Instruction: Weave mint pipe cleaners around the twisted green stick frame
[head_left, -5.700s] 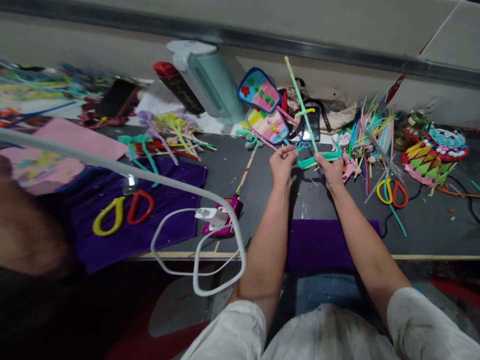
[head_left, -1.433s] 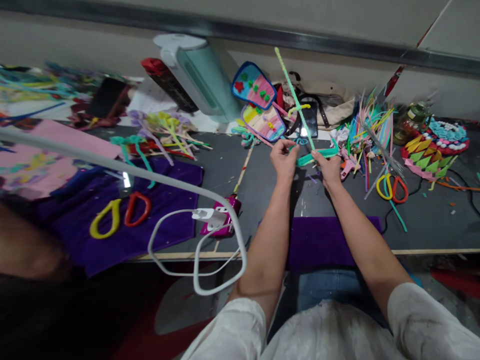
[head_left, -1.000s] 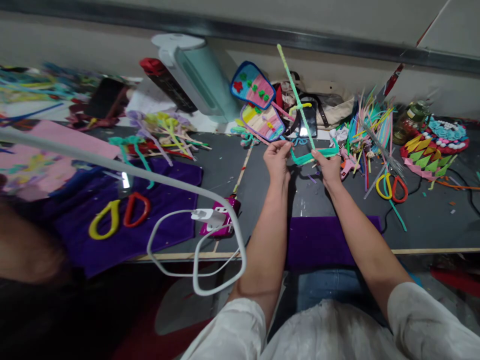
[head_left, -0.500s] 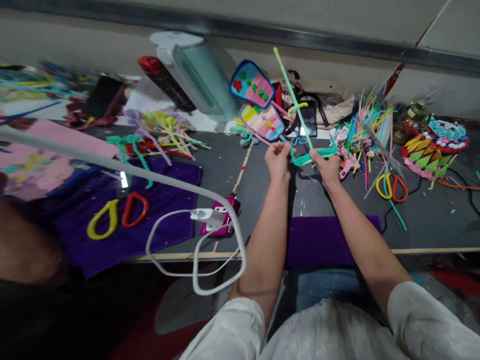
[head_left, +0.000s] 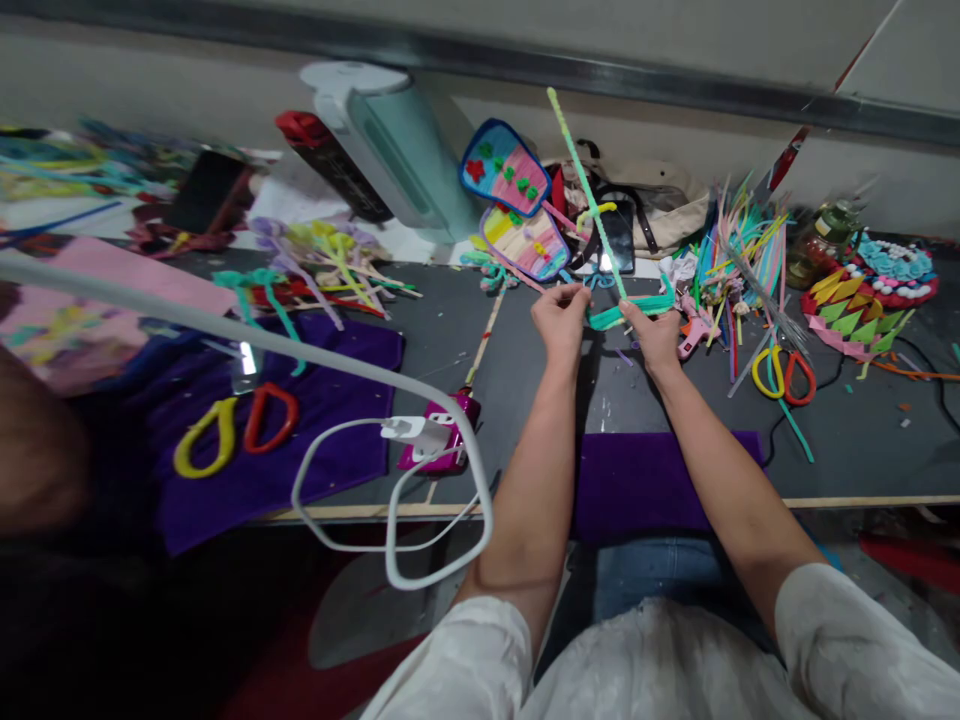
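The fuzzy green pipe-cleaner piece (head_left: 608,250) slants up and away from the person, its long stem running from the right thumb to a tip that leans left, toward the wall. Pale green turns yellow at the tip; a short yellow fuzzy strip (head_left: 608,207) crosses partway, and a teal fuzzy bar (head_left: 650,302) lies sideways at the foot, upturned at its right end. It's all held over the dark grey table top (head_left: 862,440). The right hand (head_left: 657,338) pinches where stem meets bar; the left hand (head_left: 561,318) bunches its fingertips by the bar's left end, gripping or not I can't tell. Half a second ago that end's upward bend showed; now it doesn't.
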